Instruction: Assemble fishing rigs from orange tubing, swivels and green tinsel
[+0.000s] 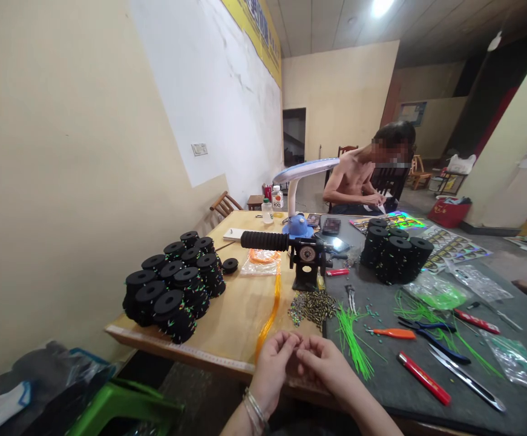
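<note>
At the table's front edge my left hand and my right hand meet, thumbs and fingertips pinched close together. Whatever lies between the fingertips is too small to make out. A bundle of orange line runs down the table and passes behind my left hand. Just beyond my fingers lies a heap of small dark and brass-coloured metal pieces. Right of my right hand is a bunch of bright green strands. Behind the heap stands a black winding device with a ribbed foam roll on it.
Black foam spools crowd the left side; more spools stand at the back right. An orange-handled tool, pliers, tweezers and a red lighter lie on the right. Past a desk lamp sits another person.
</note>
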The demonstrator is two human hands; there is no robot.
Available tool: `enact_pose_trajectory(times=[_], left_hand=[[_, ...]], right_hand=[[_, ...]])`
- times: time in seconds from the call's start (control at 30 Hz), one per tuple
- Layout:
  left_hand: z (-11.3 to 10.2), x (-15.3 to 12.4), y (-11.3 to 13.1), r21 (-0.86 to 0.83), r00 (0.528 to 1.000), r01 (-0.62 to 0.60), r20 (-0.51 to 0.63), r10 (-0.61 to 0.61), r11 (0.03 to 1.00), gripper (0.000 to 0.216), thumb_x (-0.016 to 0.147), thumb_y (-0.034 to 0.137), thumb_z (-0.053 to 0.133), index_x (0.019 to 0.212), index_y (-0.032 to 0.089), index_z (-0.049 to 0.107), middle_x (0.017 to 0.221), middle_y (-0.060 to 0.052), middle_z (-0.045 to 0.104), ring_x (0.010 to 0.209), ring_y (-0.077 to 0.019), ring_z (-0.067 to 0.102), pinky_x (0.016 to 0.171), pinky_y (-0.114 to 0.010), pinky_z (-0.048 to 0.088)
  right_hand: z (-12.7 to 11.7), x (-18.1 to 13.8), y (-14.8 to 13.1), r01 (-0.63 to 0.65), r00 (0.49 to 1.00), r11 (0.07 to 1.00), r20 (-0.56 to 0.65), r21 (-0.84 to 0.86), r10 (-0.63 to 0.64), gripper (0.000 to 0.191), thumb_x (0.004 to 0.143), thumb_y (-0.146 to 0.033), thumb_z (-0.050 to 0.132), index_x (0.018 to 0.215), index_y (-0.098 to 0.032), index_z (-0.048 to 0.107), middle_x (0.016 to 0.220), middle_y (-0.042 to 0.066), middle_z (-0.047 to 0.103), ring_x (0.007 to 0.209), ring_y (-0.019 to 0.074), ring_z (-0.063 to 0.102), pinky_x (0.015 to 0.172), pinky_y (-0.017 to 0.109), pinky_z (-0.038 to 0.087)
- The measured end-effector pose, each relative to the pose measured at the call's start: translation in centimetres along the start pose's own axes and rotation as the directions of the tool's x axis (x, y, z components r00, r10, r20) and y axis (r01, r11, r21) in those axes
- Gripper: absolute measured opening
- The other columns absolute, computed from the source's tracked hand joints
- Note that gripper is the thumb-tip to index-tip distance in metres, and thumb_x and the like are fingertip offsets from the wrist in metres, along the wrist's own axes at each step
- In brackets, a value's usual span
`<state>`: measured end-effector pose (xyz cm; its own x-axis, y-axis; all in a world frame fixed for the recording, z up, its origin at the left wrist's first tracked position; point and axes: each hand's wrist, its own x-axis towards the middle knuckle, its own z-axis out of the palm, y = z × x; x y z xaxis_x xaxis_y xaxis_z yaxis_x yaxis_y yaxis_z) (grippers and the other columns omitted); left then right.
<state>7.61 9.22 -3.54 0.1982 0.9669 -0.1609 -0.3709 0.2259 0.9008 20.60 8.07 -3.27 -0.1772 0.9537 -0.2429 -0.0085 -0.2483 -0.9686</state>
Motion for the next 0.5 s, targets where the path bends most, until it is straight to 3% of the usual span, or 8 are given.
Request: enact_pose_trajectory(times=[0.17, 0.37, 0.5], left_hand=[[-0.1, 0.2, 0.2, 0.02, 1.0, -0.017, 0.021, 0.016, 1.0, 0.034, 0.069, 0.046, 0.076, 0.073, 0.013, 0.066, 0.07, -0.002, 0.064, 0.065, -0.0127, 0.055, 0.063, -0.023, 0.043], [-0.5, 0.9, 0.4, 0.04, 1.0, -0.015, -0.003, 0.015, 0.999, 0.038, 0.065, 0.049, 0.077, 0.074, 0.013, 0.066, 0.073, -0.003, 0.065, 0.068, -0.015, 0.057, 0.064, -0.024, 0.043], [-0.8, 1.0, 0.6, 0.052, 1.0, -0.032, 0.003, 0.031, 0.998, 0.036, 0.067, 0.048, 0.076, 0.073, 0.013, 0.066, 0.075, -0.003, 0.066, 0.073, -0.0157, 0.058, 0.069, -0.025, 0.044]], right_hand=[[0.1, 0.6, 0.1, 0.022, 1.0, 1.0, -0.02, -0.01, -0.022, 0.044, 0.064, -0.058, 0.067, 0.068, -0.019, 0.047, 0.054, -0.003, 0.06, 0.039, 0.0044, 0.037, 0.041, 0.018, 0.026], [-0.2, 0.6, -0.2, -0.013, 1.0, 0.999, 0.01, -0.042, 0.014, 0.045, 0.064, -0.056, 0.068, 0.082, -0.017, 0.055, 0.058, -0.003, 0.062, 0.04, 0.0057, 0.04, 0.041, 0.019, 0.027], [0.0, 1.0, 0.1, -0.013, 1.0, 1.0, -0.016, -0.019, 0.012, 0.045, 0.063, -0.059, 0.068, 0.071, -0.019, 0.049, 0.051, -0.004, 0.058, 0.039, 0.0058, 0.039, 0.042, 0.019, 0.029]])
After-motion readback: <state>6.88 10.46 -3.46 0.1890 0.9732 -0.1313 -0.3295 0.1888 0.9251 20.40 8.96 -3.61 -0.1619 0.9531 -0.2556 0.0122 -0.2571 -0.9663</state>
